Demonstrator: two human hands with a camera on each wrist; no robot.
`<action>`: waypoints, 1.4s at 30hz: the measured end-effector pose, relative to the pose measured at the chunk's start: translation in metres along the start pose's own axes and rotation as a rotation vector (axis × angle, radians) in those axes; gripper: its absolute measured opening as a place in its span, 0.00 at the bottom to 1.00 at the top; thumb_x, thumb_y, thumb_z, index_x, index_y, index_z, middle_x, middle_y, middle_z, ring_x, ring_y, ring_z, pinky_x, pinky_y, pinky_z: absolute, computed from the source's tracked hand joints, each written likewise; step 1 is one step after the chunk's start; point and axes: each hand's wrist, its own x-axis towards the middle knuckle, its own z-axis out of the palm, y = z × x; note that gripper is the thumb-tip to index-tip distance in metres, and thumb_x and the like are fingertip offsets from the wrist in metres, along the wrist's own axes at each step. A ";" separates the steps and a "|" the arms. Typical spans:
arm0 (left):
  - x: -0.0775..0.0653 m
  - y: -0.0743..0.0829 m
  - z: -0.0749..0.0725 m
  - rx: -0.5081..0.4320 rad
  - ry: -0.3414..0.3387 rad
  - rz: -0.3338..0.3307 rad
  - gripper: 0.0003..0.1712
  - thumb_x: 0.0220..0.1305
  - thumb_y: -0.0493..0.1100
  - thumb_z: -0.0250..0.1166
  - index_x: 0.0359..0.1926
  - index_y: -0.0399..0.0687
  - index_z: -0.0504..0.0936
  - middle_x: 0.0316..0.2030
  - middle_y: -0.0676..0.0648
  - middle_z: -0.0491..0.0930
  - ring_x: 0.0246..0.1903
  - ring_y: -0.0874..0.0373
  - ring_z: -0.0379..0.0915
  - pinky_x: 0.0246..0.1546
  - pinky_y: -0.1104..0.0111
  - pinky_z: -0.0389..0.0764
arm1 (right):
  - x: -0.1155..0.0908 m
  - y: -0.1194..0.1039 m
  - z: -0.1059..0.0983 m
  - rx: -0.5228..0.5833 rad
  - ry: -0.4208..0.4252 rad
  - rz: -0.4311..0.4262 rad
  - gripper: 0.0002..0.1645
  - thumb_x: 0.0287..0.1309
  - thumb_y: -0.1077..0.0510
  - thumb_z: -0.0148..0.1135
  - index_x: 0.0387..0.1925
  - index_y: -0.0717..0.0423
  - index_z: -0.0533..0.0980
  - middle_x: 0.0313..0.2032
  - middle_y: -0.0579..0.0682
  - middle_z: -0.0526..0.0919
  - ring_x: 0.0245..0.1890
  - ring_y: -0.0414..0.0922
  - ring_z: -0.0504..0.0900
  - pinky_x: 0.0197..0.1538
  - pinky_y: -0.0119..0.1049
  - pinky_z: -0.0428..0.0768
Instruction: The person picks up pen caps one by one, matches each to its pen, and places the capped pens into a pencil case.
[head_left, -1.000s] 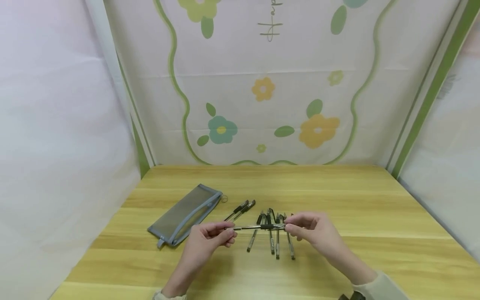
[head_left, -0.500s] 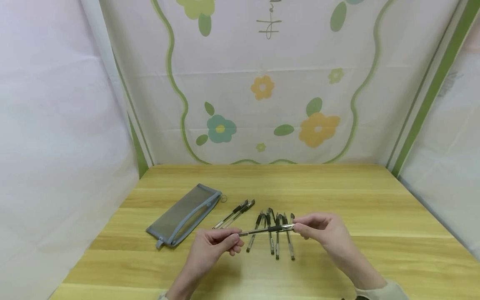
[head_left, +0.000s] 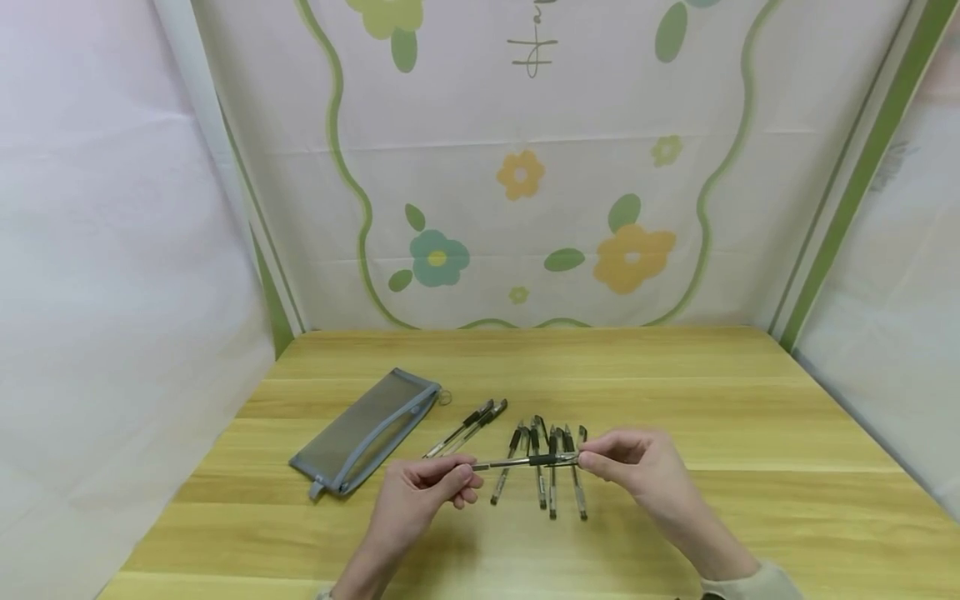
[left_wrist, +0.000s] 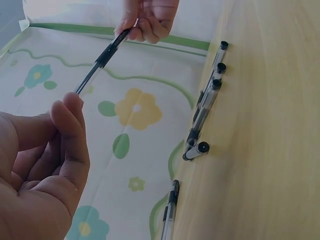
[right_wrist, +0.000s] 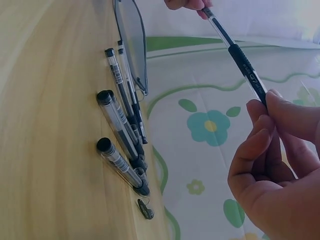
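Observation:
A clear-barrelled pen [head_left: 517,462] with a black grip section is held level above the table between both hands. My left hand [head_left: 422,497] pinches its left end between thumb and fingertips. My right hand [head_left: 637,471] pinches the other end, beyond the black grip section [right_wrist: 246,65]. Fingertips hide both ends. Behind and below it, several similar pens [head_left: 576,487] lie side by side on the table. Two more pens [head_left: 471,425] rest together farther left, beyond my left hand.
A grey mesh pencil case [head_left: 360,429] with a blue-grey zipped edge lies at the left of the wooden table [head_left: 675,383], its zip side gaping. A floral cloth [head_left: 450,183] hangs at the back, with pale cloth walls at both sides.
Both hands first moved slightly right with the pen, and the pen tilted up at its right end. Since then it has levelled and the right hand has shifted slightly left. Both grips persist.

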 end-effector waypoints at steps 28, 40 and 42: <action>0.000 -0.013 0.009 0.037 0.082 -0.072 0.14 0.63 0.38 0.69 0.45 0.30 0.84 0.35 0.36 0.85 0.32 0.52 0.84 0.37 0.64 0.85 | 0.001 0.008 -0.001 -0.069 0.014 -0.028 0.14 0.50 0.60 0.76 0.37 0.64 0.84 0.38 0.58 0.85 0.36 0.50 0.83 0.42 0.39 0.84; 0.002 -0.010 0.010 0.032 0.107 -0.089 0.15 0.64 0.37 0.67 0.47 0.28 0.83 0.36 0.33 0.84 0.33 0.52 0.84 0.36 0.65 0.85 | 0.004 0.010 0.003 -0.126 0.047 0.022 0.16 0.53 0.57 0.74 0.41 0.62 0.84 0.38 0.54 0.86 0.38 0.48 0.83 0.43 0.40 0.83; 0.002 -0.011 0.011 0.024 0.111 -0.077 0.15 0.65 0.36 0.66 0.48 0.27 0.82 0.37 0.32 0.84 0.33 0.52 0.84 0.36 0.64 0.85 | 0.004 0.011 0.003 -0.130 0.051 0.025 0.16 0.54 0.57 0.74 0.42 0.63 0.84 0.39 0.55 0.86 0.38 0.48 0.83 0.43 0.40 0.83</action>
